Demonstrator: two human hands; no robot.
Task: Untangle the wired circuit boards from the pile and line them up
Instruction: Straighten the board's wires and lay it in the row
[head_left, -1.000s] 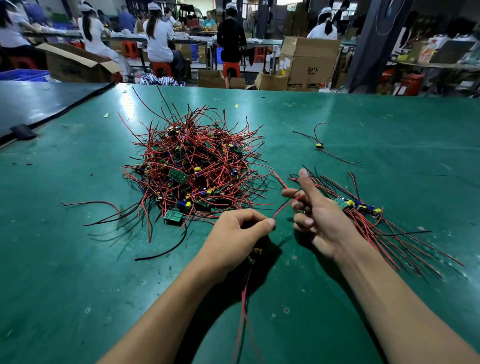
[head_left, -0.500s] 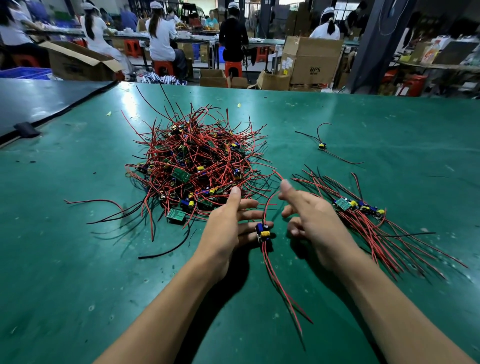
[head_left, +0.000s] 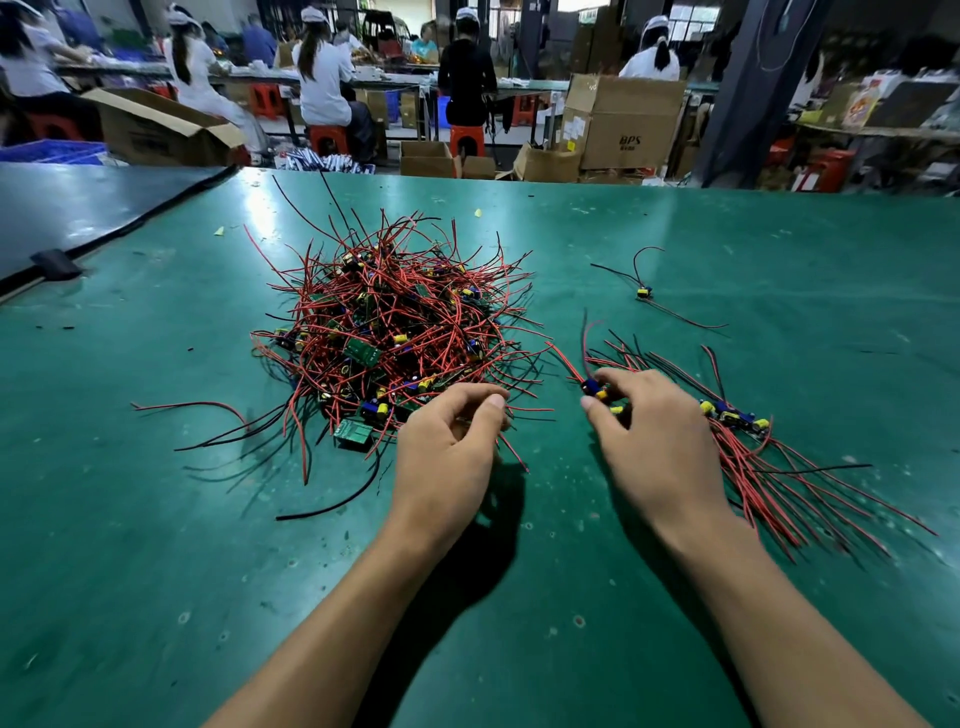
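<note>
Green desk: right hand fingers are pinching a board; left hand is curling at the pile, its grasp hidden.

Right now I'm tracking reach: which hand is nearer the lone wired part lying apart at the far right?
Right. The right hand lies below it; the left hand sits further left, beside the pile.

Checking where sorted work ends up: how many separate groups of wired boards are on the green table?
3: the tangled pile at centre, the lined-up row by the right hand, and one stray board beyond it. The row's near end is partly hidden.
</note>
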